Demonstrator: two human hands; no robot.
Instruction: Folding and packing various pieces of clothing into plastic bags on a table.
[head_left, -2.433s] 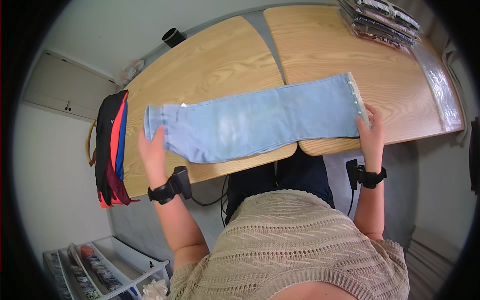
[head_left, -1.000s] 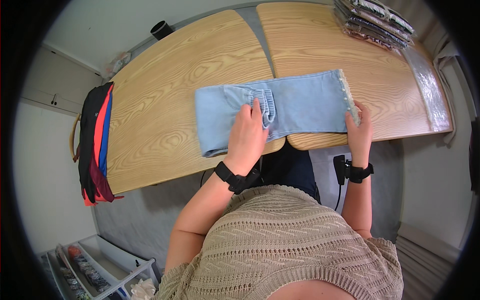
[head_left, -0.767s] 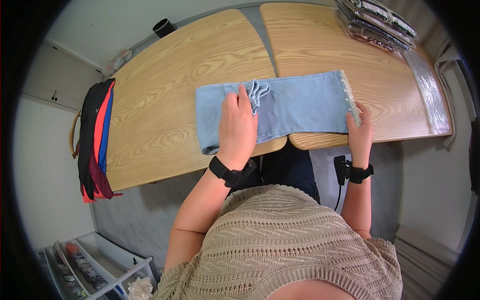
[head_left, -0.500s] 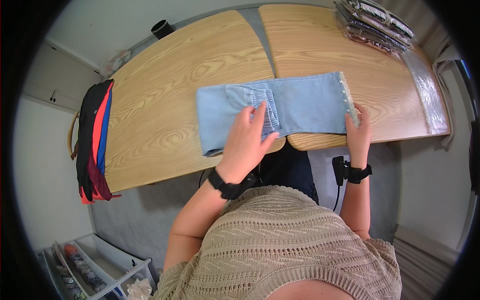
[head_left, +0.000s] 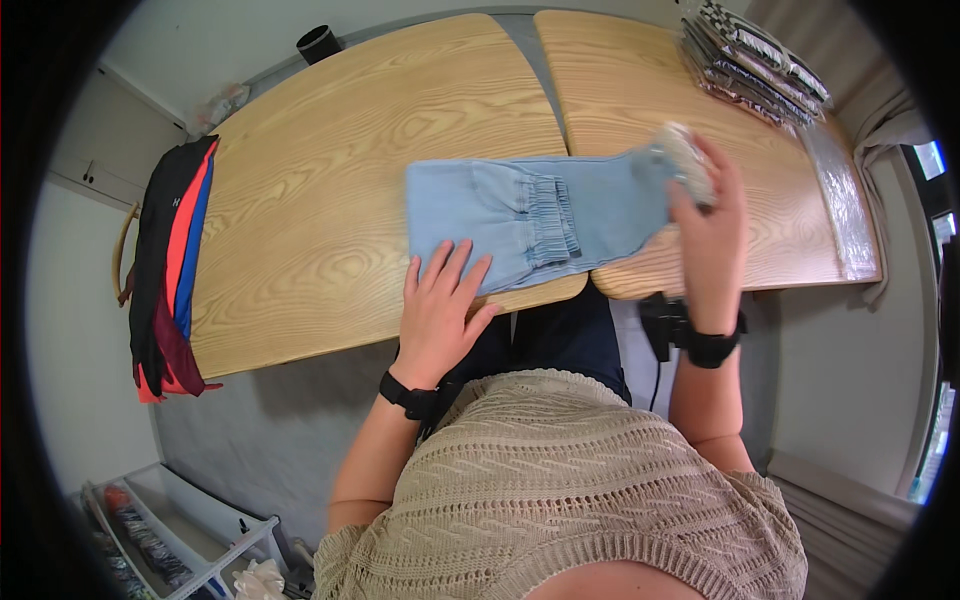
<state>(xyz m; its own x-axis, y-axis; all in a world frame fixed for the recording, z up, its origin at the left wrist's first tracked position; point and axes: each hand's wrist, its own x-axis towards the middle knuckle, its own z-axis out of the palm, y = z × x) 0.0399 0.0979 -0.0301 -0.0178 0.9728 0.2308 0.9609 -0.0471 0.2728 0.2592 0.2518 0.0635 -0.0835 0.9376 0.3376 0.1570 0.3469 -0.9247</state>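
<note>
A pair of light blue jeans (head_left: 465,205) lies partly folded across the near edge of two wooden tables, its gathered elastic waistband folded over onto the legs. My left hand (head_left: 438,315) rests flat on the folded left part, fingers spread. At the other end my right hand (head_left: 715,225) grips the hem, which has a pale lace trim (head_left: 686,160), and holds it lifted off the table. The fingertips and the hem are somewhat blurred by motion.
Dark, red and blue garments (head_left: 175,260) hang over the left table edge. A stack of bagged clothes (head_left: 755,65) and clear plastic packaging (head_left: 835,200) sit at right. A black cup (head_left: 318,44) stands behind. A white bin (head_left: 190,520) is at lower left.
My right hand has lifted the jeans' hem up from the table. My left hand has moved left from the waistband onto the folded part, and the waistband now lies flatter.
</note>
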